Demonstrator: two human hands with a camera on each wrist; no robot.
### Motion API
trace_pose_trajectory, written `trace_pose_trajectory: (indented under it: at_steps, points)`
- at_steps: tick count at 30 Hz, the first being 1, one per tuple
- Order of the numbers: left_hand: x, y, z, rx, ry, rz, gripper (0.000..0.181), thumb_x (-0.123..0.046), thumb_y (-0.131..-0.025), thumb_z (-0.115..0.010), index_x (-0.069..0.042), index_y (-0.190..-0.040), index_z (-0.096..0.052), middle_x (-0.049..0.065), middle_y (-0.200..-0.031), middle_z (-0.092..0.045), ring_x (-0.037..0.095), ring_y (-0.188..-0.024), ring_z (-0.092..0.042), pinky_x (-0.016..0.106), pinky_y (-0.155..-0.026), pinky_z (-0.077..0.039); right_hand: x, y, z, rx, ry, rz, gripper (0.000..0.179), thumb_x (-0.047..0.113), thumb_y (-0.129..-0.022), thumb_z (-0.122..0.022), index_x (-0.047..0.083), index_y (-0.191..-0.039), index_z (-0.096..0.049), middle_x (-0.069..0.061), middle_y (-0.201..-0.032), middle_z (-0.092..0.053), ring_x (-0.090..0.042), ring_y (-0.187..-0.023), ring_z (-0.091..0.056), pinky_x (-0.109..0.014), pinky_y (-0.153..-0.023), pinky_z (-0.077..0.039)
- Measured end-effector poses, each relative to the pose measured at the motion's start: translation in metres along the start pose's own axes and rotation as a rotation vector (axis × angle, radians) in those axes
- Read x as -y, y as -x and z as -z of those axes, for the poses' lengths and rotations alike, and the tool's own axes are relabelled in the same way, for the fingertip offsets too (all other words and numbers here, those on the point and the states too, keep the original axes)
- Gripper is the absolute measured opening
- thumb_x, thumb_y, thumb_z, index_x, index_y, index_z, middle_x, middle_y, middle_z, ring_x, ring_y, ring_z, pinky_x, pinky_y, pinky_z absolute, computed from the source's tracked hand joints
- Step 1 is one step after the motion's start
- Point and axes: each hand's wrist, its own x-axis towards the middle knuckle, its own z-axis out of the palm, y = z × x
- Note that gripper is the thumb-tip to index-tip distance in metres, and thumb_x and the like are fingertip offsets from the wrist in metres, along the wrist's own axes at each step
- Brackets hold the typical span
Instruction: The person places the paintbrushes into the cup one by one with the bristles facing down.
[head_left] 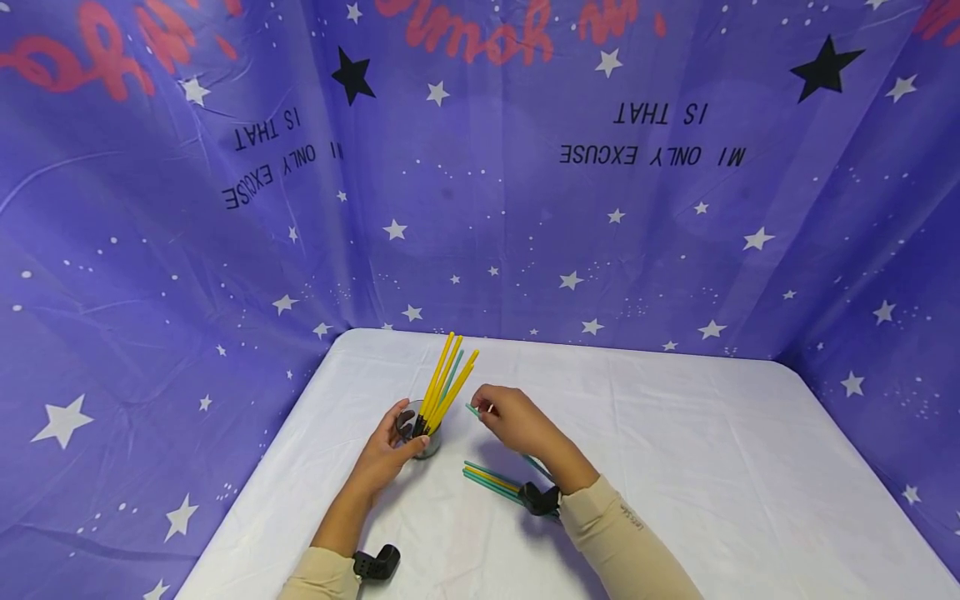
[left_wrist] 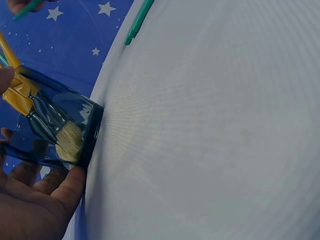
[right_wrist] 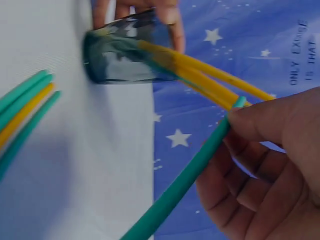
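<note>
My left hand (head_left: pixel 386 454) grips a clear glass (head_left: pixel 432 448) on the table, its thumb and fingers on either side. Inside the glass, several yellow-handled paintbrushes (head_left: pixel 444 379) and a green one lean to the right, handles up. Pale bristles (left_wrist: pixel 69 142) show through the glass wall in the left wrist view. Just right of the glass, my right hand (head_left: pixel 517 421) pinches a green paintbrush (right_wrist: pixel 185 172) near one end of its handle, between thumb and fingers. This brush slants down under the hand; its bristles are hidden.
Loose green brushes (right_wrist: pixel 20 95) and a yellow one (right_wrist: pixel 25 116) lie on the white-covered table (head_left: pixel 675 467) beneath the right wrist, partly hidden by its black wrist camera (head_left: pixel 538 498). A purple star-patterned curtain (head_left: pixel 495 208) hangs round the table's back and sides.
</note>
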Motion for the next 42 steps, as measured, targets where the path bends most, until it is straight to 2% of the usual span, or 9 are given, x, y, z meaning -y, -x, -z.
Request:
trace_pose_trajectory:
  at_steps: [5,10,17,22,32,38,42]
  points:
    - [-0.001,0.0,0.0,-0.002,0.002,0.005,0.082,-0.012,-0.086,-0.076,-0.014,-0.155,-0.03,0.02,-0.153,-0.039,0.039,-0.14,-0.036,0.052,-0.11,-0.031,0.012,0.002,0.014,-0.111,-0.119,-0.004,0.012,0.003,-0.096,-0.062,0.011,-0.104,-0.063,0.004,-0.089,-0.064,-0.013,-0.083,-0.059,-0.032,-0.071,-0.05]
    - [-0.002,0.001,0.0,-0.003,-0.006,0.013,0.082,-0.012,-0.086,-0.076,-0.014,-0.154,-0.03,0.019,-0.153,-0.038,0.039,-0.141,-0.035,0.054,-0.111,-0.029,0.02,0.002,0.022,-0.238,-0.249,-0.005,0.013,0.002,-0.095,-0.063,0.011,-0.105,-0.063,0.001,-0.089,-0.064,-0.016,-0.08,-0.06,-0.032,-0.068,-0.053]
    - [-0.004,0.001,0.0,-0.001,-0.005,0.008,0.082,-0.012,-0.087,-0.076,-0.014,-0.154,-0.03,0.02,-0.153,-0.038,0.039,-0.142,-0.034,0.054,-0.112,-0.029,0.024,0.0,0.026,-0.404,-0.432,-0.035,0.014,-0.002,-0.095,-0.061,0.003,-0.108,-0.061,-0.007,-0.095,-0.063,-0.02,-0.086,-0.063,-0.03,-0.069,-0.057]
    - [-0.004,0.001,0.0,-0.002,-0.008,0.002,0.082,-0.012,-0.087,-0.075,-0.014,-0.155,-0.029,0.021,-0.153,-0.038,0.039,-0.141,-0.035,0.054,-0.11,-0.031,0.026,-0.001,0.027,-0.508,-0.559,-0.007,0.014,-0.004,-0.095,-0.06,-0.001,-0.109,-0.057,-0.013,-0.096,-0.061,-0.024,-0.088,-0.063,-0.034,-0.071,-0.058]
    - [-0.003,0.002,-0.001,-0.007,-0.009,0.01,0.082,-0.012,-0.087,-0.076,-0.015,-0.155,-0.03,0.019,-0.154,-0.038,0.038,-0.141,-0.035,0.053,-0.11,-0.033,0.029,-0.003,0.028,-0.665,-0.837,0.071,0.015,-0.009,-0.096,-0.054,-0.007,-0.111,-0.049,-0.013,-0.099,-0.054,-0.016,-0.087,-0.061,-0.028,-0.074,-0.057]
    - [-0.002,0.001,-0.001,-0.003,-0.001,0.005,0.083,-0.012,-0.086,-0.076,-0.014,-0.155,-0.03,0.019,-0.154,-0.038,0.038,-0.141,-0.035,0.052,-0.109,-0.034,0.033,-0.005,0.024,-0.745,-0.916,0.112,0.015,-0.008,-0.097,-0.055,-0.007,-0.11,-0.047,-0.009,-0.098,-0.054,-0.015,-0.087,-0.062,-0.029,-0.075,-0.057]
    - [0.0,0.0,0.0,-0.003,-0.004,0.004,0.083,-0.012,-0.086,-0.076,-0.013,-0.155,-0.03,0.019,-0.153,-0.039,0.037,-0.14,-0.037,0.051,-0.108,-0.035,0.033,-0.008,0.015,-0.766,-0.961,0.112,0.017,-0.006,-0.096,-0.056,-0.007,-0.109,-0.046,-0.011,-0.097,-0.053,-0.016,-0.087,-0.062,-0.03,-0.075,-0.058]
